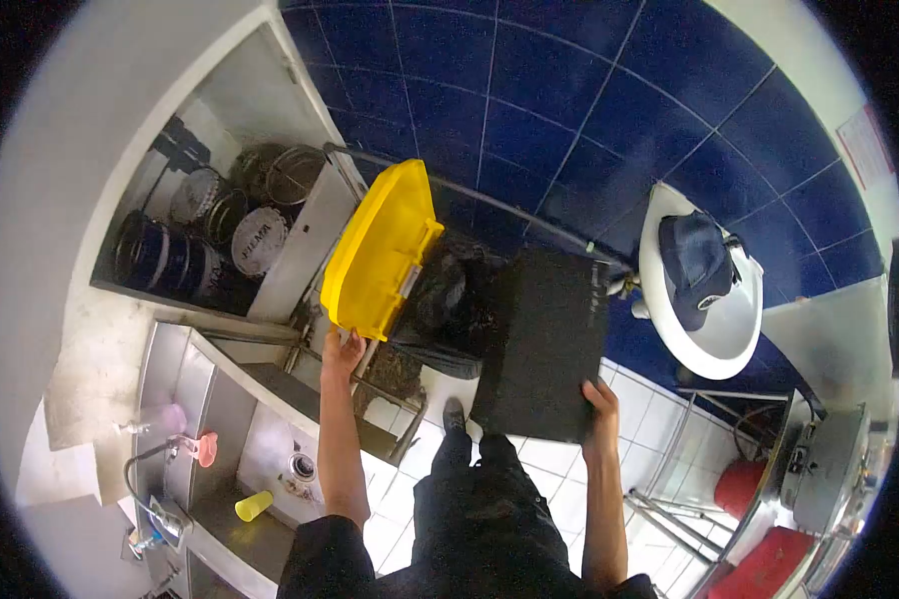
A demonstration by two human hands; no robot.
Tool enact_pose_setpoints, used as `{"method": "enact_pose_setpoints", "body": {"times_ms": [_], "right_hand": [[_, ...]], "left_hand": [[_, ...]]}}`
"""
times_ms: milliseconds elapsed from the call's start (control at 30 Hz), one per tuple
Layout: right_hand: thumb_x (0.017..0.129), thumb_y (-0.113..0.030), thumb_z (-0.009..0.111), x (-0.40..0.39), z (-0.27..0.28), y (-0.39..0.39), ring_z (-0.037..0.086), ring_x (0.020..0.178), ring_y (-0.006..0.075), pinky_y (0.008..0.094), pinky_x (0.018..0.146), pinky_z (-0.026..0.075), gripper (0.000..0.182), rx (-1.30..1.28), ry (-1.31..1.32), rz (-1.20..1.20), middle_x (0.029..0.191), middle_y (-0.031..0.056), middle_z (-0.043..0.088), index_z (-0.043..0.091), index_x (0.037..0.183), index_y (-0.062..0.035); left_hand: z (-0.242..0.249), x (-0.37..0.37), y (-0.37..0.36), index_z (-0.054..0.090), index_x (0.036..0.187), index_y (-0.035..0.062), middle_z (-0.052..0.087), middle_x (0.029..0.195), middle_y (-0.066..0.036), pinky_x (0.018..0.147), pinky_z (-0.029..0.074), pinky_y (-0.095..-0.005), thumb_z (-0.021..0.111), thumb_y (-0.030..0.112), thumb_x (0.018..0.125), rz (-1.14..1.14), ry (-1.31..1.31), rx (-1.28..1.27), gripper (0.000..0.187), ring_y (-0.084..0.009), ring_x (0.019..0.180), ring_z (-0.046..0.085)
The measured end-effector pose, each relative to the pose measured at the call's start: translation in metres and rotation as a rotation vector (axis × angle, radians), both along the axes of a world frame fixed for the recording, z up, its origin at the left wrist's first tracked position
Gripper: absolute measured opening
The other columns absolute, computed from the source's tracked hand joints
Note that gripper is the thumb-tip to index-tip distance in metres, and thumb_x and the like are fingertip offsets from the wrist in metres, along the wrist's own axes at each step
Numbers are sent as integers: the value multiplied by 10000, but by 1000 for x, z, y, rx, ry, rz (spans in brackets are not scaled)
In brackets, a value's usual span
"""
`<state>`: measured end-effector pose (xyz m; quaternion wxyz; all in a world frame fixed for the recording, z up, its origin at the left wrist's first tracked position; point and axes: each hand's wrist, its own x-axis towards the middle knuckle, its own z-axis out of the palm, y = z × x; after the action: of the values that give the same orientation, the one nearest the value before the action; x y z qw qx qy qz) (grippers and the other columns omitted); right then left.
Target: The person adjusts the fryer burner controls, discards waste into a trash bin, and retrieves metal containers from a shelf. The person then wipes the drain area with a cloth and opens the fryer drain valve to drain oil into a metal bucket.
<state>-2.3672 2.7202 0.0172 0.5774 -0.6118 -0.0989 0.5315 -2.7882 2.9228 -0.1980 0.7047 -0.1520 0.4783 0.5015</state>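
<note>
My left hand [344,353] is closed on the lower edge of a yellow plastic bin lid [378,245], which is tilted so that its hollow side shows. On the right, my right hand [600,417] grips the near right edge of a dark flat panel [549,344], fingers partly hidden by it. Between lid and panel, a black plastic bag [451,304] sits low against the wall, partly covered by the panel.
A steel sink [275,439] with a yellow cup [254,506] lies at left. Several cans [260,240] fill an open wall cupboard. A white washbasin [724,339] holding a dark cap [694,265] is at right, above a metal-framed stand [679,529]. A pipe runs along the blue-tiled wall.
</note>
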Motion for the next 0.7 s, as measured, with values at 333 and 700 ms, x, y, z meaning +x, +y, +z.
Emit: {"method": "enact_pose_setpoints", "body": {"times_ms": [333,700], "right_hand": [[788,-529,737,-35,-361,16,625,903,241,414,752,511,666,-566,-594,662,1039,152,652,616,1165,6],[889,-284,626,92,-300,-263,666,684,201,341,543,513,287,-586,-257,601,839,103,706,679,983,-18]], "left_hand": [[5,12,-16,488,1162,84,588,965,-95,649,571,-359,686,361,872,-81,86,108,448,-202,791,627],[-28,101,-73,572,1134,142,629,1000,-32,563,535,-387,563,363,922,-408,620,36,306,-167,889,615]]}}
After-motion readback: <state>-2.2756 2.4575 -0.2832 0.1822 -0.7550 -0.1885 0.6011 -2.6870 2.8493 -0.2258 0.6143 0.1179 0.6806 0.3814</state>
